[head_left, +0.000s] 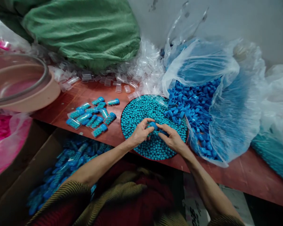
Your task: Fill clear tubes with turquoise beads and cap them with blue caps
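Note:
Over a round tray (187, 138) of turquoise beads (153, 153), my two hands meet. My left hand (141, 132) is closed on a small clear tube with a blue cap (153, 126); the fingers hide most of the tube. Close against it, my right hand (171, 138) pinches a blue cap (164, 131), partly covered by finger and thumb. To the right, loose blue caps (191, 100) spill from a plastic bag (235, 113) onto the tray's edge. Several bead-filled, capped tubes (100, 130) lie on the red table (113, 138) left of the tray.
Clear empty tubes (143, 67) are heaped behind the tray, against a green cloth sack (85, 31). A pink basin (37, 97) stands at the left. Below the table edge, a cardboard box (25, 169) contains many filled tubes (73, 160). Pink pieces (0, 128) sit in a bag at far left.

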Tool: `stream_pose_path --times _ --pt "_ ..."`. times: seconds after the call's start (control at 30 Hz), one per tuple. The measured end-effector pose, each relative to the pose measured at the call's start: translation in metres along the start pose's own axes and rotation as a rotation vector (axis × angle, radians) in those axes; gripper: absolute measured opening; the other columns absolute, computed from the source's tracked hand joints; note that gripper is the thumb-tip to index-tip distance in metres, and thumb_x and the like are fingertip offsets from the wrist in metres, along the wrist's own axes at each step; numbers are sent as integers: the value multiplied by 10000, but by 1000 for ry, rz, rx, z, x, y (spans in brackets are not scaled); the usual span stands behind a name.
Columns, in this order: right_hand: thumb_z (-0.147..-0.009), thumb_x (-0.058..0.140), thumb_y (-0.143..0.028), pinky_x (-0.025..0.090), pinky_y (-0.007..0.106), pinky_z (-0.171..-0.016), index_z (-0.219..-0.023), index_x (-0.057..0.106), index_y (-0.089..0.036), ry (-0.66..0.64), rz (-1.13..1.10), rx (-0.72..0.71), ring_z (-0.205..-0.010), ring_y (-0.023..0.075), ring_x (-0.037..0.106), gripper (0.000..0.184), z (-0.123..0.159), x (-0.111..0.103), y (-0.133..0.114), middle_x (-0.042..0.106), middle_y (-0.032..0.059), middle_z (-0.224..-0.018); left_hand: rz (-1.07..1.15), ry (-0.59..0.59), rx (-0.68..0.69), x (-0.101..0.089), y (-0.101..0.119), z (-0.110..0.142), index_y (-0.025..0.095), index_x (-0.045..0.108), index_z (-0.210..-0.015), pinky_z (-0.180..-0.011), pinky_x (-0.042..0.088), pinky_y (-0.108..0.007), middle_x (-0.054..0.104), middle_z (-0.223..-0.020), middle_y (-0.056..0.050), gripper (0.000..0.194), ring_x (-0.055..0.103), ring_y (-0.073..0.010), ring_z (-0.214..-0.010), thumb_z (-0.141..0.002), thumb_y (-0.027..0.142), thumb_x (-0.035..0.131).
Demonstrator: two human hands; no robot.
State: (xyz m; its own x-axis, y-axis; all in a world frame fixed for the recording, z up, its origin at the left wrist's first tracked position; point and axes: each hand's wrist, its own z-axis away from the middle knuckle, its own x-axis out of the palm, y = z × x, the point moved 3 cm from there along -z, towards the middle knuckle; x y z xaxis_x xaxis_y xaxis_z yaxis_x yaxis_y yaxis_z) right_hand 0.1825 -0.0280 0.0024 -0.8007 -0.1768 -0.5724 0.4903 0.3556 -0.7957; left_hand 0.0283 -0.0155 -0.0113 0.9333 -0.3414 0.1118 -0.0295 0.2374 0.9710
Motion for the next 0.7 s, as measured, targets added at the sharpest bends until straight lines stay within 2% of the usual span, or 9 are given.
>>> stream_pose_path --times 0.07,0.13,0.23,0.3,0.37,0.43,0.53,0.6,0.7 --pt "-785 597 -293 527 345 -760 -1106 651 -216 -106 -160 89 -827 170 622 334 -3 -11 3 669 44 -954 -24 -117 -22 -2 1 1 200 455 -1117 -364 346 -151 493 -672 54 344 470 -50 -414 -791 276 536" --pt "-747 649 -309 535 321 -660 -1126 634 -204 -142 -328 207 -698 142 612 394 -7 -18 7 673 37 -905 -30 -188 -34 -5 2 3 204 442 -1120 -371 355 -150 509 -709 46 356 486 -49 -422 -793 301 545" --pt "-698 694 -305 536 312 -595 -1242 533 -177 -38 -506 314 -574 115 585 582 -13 -16 12 676 24 -838 -65 -174 -15 -7 1 5 208 424 -1160 -378 355 -157 510 -727 41 371 483 -50 -427 -816 313 515" --pt "-709 682 -333 546 330 -617 -1260 508 -177 49 -509 317 -600 133 611 599 -16 -7 13 688 34 -860 -132 -122 27 -6 1 5 217 404 -1235 -407 377 -171 519 -734 37 420 470 -51 -438 -830 288 491" --pt "-764 621 -375 555 363 -696 -1234 535 -187 102 -400 278 -725 177 653 513 -17 4 10 697 64 -939 -211 -51 87 -5 3 6 225 379 -1310 -479 425 -195 552 -765 20 488 487 -66 -496 -834 255 479" --pt "-827 538 -405 532 398 -824 -1248 531 -191 89 -225 210 -931 222 649 472 -15 13 3 671 98 -1078 -265 16 145 -4 5 7 217 379 -1342 -589 471 -226 592 -820 -5 517 530 -97 -606 -834 231 473" --pt "-789 581 -487 481 444 -928 -1372 385 -137 14 59 97 -1153 289 549 708 -9 26 -9 535 174 -1292 -241 52 184 -2 8 7 180 420 -1321 -732 481 -264 615 -915 -33 503 556 -132 -759 -822 205 477" --pt "-694 669 -531 487 474 -906 -1415 280 -90 13 230 36 -1156 336 535 930 -4 31 -15 497 221 -1299 -185 38 170 -2 8 8 153 434 -1297 -764 469 -266 610 -938 -37 495 550 -133 -790 -807 191 487" --pt "-694 672 -519 534 455 -771 -1407 262 -86 76 424 -5 -998 336 611 930 1 36 -19 555 219 -1171 -152 18 143 -2 9 10 145 470 -1217 -779 450 -251 595 -931 -28 430 539 -125 -799 -790 186 501"
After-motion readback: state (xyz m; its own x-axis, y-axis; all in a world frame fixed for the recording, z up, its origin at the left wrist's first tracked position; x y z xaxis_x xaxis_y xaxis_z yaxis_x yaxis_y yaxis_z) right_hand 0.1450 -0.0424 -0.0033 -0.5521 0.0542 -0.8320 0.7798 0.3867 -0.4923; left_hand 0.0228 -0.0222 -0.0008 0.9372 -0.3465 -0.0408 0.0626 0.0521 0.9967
